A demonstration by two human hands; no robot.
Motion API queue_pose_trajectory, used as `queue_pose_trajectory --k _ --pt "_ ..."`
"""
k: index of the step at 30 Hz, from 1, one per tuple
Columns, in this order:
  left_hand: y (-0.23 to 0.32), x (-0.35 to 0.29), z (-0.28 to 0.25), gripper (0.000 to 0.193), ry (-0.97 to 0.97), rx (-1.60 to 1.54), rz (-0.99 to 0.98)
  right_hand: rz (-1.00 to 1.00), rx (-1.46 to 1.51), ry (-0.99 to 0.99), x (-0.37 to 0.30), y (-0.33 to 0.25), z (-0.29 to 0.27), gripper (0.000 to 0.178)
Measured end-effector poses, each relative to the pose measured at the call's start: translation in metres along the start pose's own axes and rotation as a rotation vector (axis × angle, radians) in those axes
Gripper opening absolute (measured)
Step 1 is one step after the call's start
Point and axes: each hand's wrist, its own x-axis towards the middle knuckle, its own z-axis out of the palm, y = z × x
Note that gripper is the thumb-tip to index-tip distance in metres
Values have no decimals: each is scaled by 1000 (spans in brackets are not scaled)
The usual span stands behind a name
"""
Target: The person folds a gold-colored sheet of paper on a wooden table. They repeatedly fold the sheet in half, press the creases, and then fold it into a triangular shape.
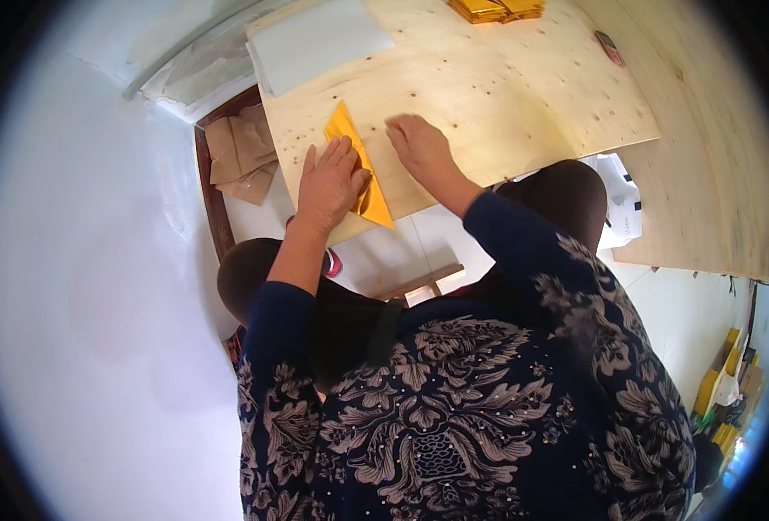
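A folded sheet of shiny gold paper (372, 205) lies slantwise on the wooden table, close to its front left edge. Its outline is long and pointed at the near end. My left hand (332, 181) rests on the paper with fingers stretched out, pressing on its left side. My right hand (419, 146) hovers or rests just to the right of the paper, apart from it. The fingers of that hand are curled together and slightly blurred; what they hold, if anything, is hidden.
A stack of pale sheets (315, 43) lies at the table's far left, folded gold papers (497, 9) at the far edge. A small red object (609, 49) sits on the right of the tabletop (489, 95). Brown paper (241, 152) is left of the table, beside a white wall.
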Motion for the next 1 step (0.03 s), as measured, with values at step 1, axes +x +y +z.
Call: queue_pose_trajectory --k 1 --pt "-3 3 -2 41 -1 3 -10 -31 41 15 14 0 10 25"
